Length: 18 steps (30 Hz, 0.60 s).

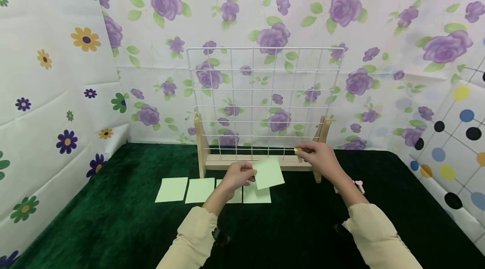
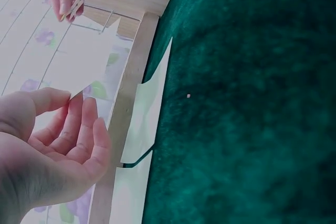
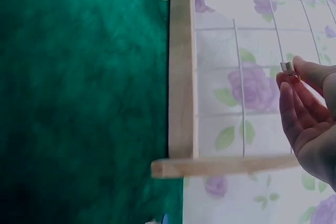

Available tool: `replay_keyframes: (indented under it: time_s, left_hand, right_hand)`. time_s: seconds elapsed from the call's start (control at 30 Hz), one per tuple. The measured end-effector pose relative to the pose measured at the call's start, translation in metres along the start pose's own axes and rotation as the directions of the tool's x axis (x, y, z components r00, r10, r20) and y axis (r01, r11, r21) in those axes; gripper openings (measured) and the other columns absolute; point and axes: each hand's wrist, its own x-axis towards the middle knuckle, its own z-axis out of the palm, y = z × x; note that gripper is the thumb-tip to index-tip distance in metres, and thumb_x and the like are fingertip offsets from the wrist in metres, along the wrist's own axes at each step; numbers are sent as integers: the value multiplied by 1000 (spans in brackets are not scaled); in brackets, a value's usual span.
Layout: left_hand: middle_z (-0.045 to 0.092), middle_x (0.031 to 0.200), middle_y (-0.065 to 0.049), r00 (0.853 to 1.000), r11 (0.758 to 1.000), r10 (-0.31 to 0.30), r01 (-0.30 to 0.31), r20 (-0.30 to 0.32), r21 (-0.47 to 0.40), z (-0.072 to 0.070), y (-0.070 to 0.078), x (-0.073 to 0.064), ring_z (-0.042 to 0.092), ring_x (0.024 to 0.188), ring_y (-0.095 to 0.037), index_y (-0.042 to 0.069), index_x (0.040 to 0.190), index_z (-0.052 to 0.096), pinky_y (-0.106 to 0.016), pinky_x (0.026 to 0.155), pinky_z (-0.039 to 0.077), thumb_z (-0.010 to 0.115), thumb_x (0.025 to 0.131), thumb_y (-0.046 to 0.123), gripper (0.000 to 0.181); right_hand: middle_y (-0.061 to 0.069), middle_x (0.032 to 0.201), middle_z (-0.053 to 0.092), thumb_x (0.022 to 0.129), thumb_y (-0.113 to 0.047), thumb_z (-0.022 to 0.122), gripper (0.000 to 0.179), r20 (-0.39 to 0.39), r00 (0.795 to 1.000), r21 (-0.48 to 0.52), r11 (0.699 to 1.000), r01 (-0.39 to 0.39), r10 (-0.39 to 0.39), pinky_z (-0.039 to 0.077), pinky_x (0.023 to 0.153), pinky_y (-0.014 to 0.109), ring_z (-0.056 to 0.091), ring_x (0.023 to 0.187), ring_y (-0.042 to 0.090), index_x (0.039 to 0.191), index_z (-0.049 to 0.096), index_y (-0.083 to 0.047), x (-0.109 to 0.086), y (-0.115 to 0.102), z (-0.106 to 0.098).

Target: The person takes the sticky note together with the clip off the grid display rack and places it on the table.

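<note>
My left hand (image 1: 235, 178) pinches a pale green paper square (image 1: 270, 173) by its left edge, between thumb and forefinger. The paper is tilted in the air before the foot of a white wire grid (image 1: 265, 89). With thumb and fingertips, my right hand (image 1: 321, 158) pinches a small clip (image 1: 299, 155) with a yellow top, close to the grid's lower right. The right wrist view shows the end of this clip (image 3: 287, 67) poking out of the fingertips. Below the raised paper, a row of several paper squares (image 1: 171, 190) lies on the table; my left hand partly covers one.
A wooden stand (image 1: 227, 162) holds the grid upright on the dark green cloth (image 1: 113, 214). Small clips, one with a pink heart (image 1: 358, 183), lie beside my right forearm. Flower-printed sheeting (image 1: 163, 50) rises behind the grid and at the sides.
</note>
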Motion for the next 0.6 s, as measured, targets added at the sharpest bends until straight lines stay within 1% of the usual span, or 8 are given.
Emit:
replay_keyframes:
  time_s: [0.13,0.27,0.33,0.43,0.53,0.6]
  left_hand:
    - [66,96,-10,1000,1000,-5,5,8,27,1,-3,-3,66,86,-25,-2,102,61,-39,77,53,59,96,11,14]
    - [66,96,-10,999,999,-12,11,30,51,3,-5,-7,66,86,-28,-3,102,62,-39,75,53,59,95,10,15]
    - [67,95,-10,999,998,-14,12,41,58,5,-6,-8,67,84,-27,-3,102,62,-39,73,53,60,95,10,16]
    - [67,92,-8,999,998,-22,18,50,62,8,-7,-8,67,81,-24,-3,101,62,-36,70,53,60,94,10,15]
    - [67,90,-8,998,998,-27,24,54,63,12,-8,-7,67,80,-23,-2,100,62,-33,67,52,61,94,10,14]
    - [67,89,-8,998,997,-25,21,55,70,15,-8,-7,67,80,-23,-3,101,62,-33,66,50,61,94,11,15]
  right_hand:
    - [8,91,69,93,-18,66,25,19,999,10,999,-50,49,51,62,33,64,77,22,112,70,-2,-11,12,-9]
    - [9,98,69,93,-20,67,27,56,995,-28,996,-82,84,52,69,35,64,83,21,112,70,-2,-22,24,-18]
    - [9,99,69,93,-21,67,27,78,993,-47,995,-88,92,52,70,36,63,84,21,112,70,-2,-28,30,-22]
    - [8,97,69,93,-23,66,29,111,986,-52,992,-119,124,52,69,36,63,81,20,113,69,-2,-35,40,-28]
    - [7,98,69,94,-25,65,30,122,977,-62,984,-168,175,52,71,39,63,81,19,114,69,-3,-41,50,-33]
    - [9,100,69,94,-26,65,31,114,973,-77,978,-192,200,53,72,39,64,82,19,114,69,-3,-45,58,-37]
